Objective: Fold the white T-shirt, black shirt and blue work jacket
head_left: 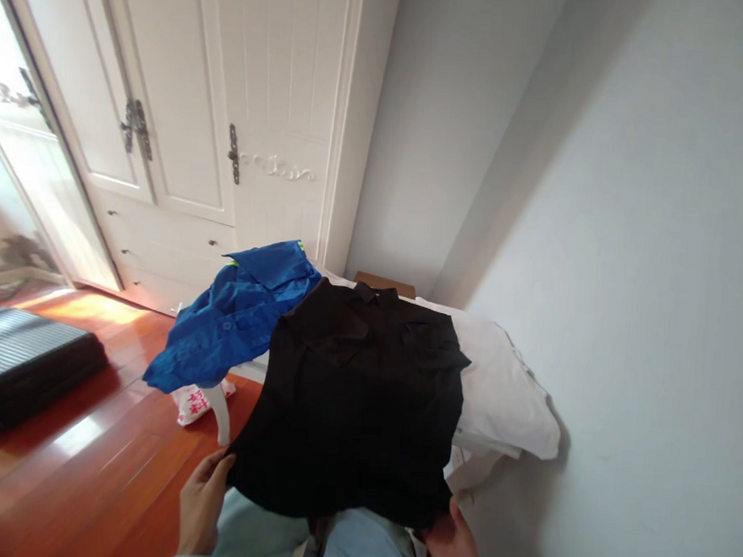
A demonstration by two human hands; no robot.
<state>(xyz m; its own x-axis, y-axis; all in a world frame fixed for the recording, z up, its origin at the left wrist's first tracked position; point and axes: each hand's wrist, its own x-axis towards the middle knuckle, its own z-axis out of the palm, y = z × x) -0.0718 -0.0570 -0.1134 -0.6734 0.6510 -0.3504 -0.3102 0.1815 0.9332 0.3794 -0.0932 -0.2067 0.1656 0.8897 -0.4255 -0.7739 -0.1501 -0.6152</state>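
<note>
A black collared shirt [363, 405] is spread out in front of me, its collar at the far end and its hem toward my body. My left hand [203, 500] pinches the hem's left corner between thumb and fingers. At the hem's right corner, my right hand [455, 546] is closed on the cloth, its fingers partly hidden beneath. Left of the black shirt lies a blue garment [234, 320] with yellow-green trim, hanging over the edge. On the right a white garment [508, 381] lies partly under the black shirt.
A white wardrobe [282, 94] stands behind, against a grey wall [654, 247]. On the wooden floor [109, 472] at left lies a ribbed dark case [22, 356]. A white bag with red print [192, 405] sits beside a curved white leg [218, 416].
</note>
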